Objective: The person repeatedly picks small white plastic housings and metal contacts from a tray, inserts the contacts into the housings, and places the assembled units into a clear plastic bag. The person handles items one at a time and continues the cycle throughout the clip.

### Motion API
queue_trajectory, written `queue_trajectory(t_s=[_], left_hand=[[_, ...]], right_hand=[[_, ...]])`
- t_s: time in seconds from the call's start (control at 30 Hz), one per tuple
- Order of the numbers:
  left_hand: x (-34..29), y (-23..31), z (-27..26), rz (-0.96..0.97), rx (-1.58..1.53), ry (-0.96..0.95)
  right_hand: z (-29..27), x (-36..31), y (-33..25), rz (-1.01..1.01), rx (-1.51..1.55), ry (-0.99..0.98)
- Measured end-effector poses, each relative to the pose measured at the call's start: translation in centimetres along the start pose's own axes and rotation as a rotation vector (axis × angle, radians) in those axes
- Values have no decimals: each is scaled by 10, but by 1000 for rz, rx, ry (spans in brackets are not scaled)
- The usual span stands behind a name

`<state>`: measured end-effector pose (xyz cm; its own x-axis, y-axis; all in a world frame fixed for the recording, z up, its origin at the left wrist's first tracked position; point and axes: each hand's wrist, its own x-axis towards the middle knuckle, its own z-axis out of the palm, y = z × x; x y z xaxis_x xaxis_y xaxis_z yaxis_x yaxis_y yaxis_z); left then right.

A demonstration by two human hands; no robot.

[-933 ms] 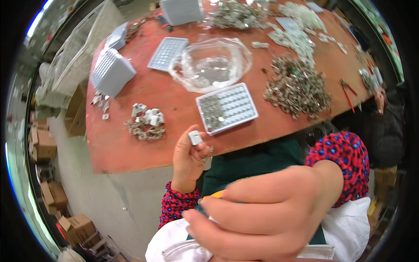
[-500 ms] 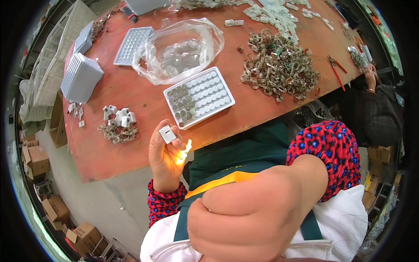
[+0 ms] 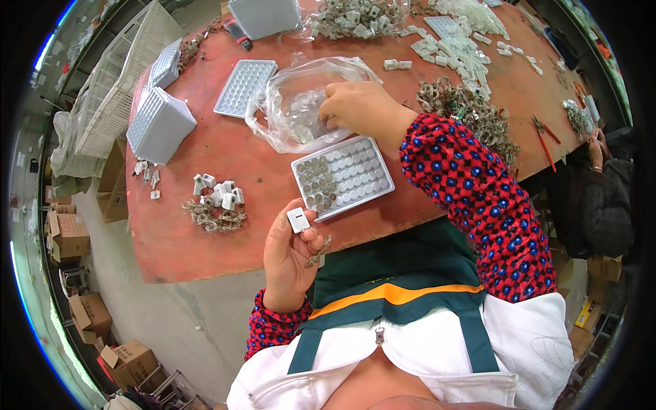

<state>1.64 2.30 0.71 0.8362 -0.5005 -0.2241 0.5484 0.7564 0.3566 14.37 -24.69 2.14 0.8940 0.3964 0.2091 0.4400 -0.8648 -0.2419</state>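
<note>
My left hand (image 3: 290,249) pinches a small white plastic case (image 3: 298,220) with a dark slot. A thin wire light string (image 3: 318,253), unlit, hangs by its fingers. My right hand (image 3: 362,109) reaches into a clear plastic bag (image 3: 266,126) with silvery round pieces inside. Its fingers are bent together; their tips and anything between them are hidden. Between the hands stands a white tray (image 3: 391,184) with rows of round places. Silvery discs (image 3: 316,174) like button cells fill its left part; pale white rounds show in the rest.
Left on the red table (image 3: 225,263) are white cases with wire (image 3: 217,212) and stacked trays (image 3: 164,130). A wire heap (image 3: 471,116) and red-handled pliers (image 3: 545,143) lie right; white cases (image 3: 451,55) lie behind. Another person's hand (image 3: 596,150) is at the right edge.
My right hand has gone from close in front of me out to the bag. The light string at my left hand glowed yellow and is now dark. The view has shifted.
</note>
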Motion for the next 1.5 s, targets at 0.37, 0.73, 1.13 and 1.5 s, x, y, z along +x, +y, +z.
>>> queue_trajectory(t_s=[0.37,0.73,1.13,1.5], left_hand=[[-4,1,0,77,106,73],[-5,0,4,74,120,68],[2,-7,15,-5,140,38],[6,-10,20,19,135,-8]], right_hand=[[-12,-7,-3,103,131,48],[-18,4,14,192,389,31],[-27,0,10,359,888,111],[-59,-14,-34,406,1109,145]])
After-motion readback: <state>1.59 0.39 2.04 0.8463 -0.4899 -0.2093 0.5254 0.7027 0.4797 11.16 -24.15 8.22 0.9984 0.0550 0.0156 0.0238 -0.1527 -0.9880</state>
